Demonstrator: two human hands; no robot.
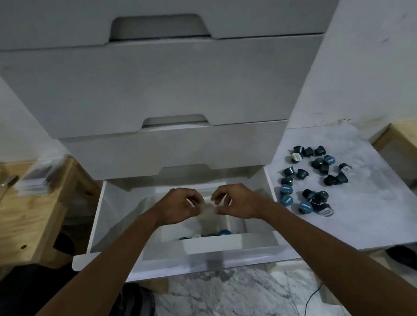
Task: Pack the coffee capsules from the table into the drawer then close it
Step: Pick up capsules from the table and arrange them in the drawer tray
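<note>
Left hand (179, 208) and right hand (236, 203) hang close together over the open drawer (210, 246), fingers curled toward thumbs. A pale blur lies between them, and it is unclear whether either grip pinches anything. At six o'clock from the hands, a few blue capsules (222, 232) lie in a white box (235, 221) inside the drawer. At three o'clock, many dark capsules (319, 163) lie scattered on the white worktop (373, 206).

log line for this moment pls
white table: many dark blue round coffee capsules unpacked | white bottom drawer: open, few inside | left hand, right hand: above drawer, fingers curled, grip unclear
</note>
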